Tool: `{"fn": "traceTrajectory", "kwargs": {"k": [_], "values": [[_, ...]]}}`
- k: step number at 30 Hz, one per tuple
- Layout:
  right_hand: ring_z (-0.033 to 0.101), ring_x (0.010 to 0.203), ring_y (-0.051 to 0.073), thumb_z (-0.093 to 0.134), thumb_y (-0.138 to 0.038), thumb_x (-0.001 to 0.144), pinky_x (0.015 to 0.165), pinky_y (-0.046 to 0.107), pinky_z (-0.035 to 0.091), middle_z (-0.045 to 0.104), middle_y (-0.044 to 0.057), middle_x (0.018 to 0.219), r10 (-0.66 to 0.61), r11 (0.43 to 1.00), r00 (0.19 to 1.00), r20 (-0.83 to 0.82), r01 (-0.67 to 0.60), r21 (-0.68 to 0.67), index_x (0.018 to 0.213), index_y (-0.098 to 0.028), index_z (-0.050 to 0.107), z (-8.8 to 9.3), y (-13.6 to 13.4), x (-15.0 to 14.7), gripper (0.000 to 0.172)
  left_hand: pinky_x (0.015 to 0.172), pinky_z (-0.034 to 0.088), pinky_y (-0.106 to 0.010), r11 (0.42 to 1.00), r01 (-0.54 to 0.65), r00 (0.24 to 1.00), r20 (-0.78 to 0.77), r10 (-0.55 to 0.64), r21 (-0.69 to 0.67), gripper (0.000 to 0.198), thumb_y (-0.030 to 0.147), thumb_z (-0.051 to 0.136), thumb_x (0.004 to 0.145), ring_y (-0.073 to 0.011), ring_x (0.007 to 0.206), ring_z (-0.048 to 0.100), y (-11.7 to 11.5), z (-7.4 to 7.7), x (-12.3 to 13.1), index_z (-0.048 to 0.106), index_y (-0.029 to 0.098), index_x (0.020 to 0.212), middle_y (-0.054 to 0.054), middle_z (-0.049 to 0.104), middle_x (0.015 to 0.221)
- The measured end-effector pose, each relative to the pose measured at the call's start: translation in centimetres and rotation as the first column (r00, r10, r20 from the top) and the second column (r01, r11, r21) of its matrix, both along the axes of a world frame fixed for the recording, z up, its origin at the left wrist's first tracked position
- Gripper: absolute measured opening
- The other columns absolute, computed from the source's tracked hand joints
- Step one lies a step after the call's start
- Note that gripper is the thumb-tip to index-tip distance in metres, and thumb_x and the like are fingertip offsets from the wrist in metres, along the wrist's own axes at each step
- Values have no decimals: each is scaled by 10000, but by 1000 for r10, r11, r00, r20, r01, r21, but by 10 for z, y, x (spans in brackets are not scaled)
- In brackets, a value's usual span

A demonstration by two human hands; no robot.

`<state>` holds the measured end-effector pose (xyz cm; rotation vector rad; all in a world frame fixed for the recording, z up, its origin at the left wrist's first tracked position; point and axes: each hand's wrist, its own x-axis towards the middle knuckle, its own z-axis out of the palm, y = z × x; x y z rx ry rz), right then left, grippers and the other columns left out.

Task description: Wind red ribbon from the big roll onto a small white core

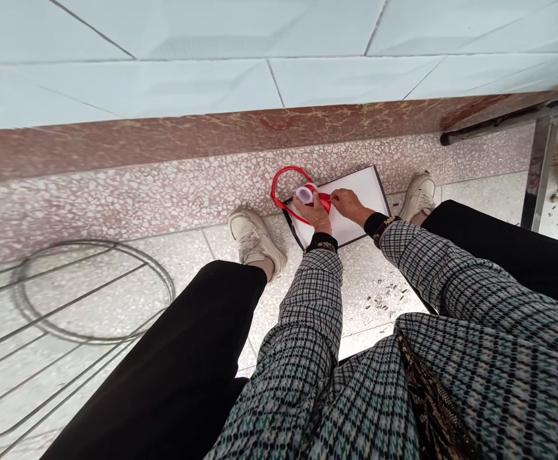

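Note:
My left hand (315, 213) is closed around a white-cored roll of red ribbon (304, 194). A loose length of red ribbon (292, 169) loops out to the left of the roll. To the right, my right hand (347, 203) pinches the ribbon between thumb and finger, a short stretch running between the two hands. Beneath both hands lies a flat white board with a dark edge (368, 186), on the floor between the shoes. The fingertips on the far side of the roll are partly hidden.
A pale shoe (253, 237) stands left of the board and another shoe (419, 195) right of it. At left is a round wire rack (92, 243). A metal table leg (540, 172) rises at right. Dark seed-like bits (384, 299) are scattered on the floor. A tiled wall (202, 83) runs across the front.

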<state>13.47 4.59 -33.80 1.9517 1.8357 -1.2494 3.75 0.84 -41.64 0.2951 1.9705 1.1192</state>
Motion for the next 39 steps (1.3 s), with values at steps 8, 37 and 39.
{"fn": "traceTrajectory", "kwargs": {"k": [8,37,39], "values": [[628,553,116,589,-62,942,619,228,560,699,33,712,-305,939,947,-101,282,-198,951,-106,783,-1,5,2,200,1134,447,-291,999,35,994,-106,-37,-16,589,212,731,861,-204,1320,599,2,6,-1,476,150,1389,-154,601,1406],[573,573,97,546,2,879,622,208,501,606,-34,698,-421,907,842,-337,391,-157,811,-154,612,-31,-15,9,182,1147,441,-315,999,52,997,-52,-52,-11,565,165,701,868,-187,1299,597,1,-2,-4,448,136,1372,-169,580,1404],[585,632,113,551,-6,872,675,227,503,630,-15,767,-365,930,875,-316,353,-97,814,-156,622,-30,-16,9,176,1165,429,-331,998,67,996,-54,-67,1,555,176,704,872,-186,1311,589,0,-1,-5,457,141,1367,-167,580,1408]]}}
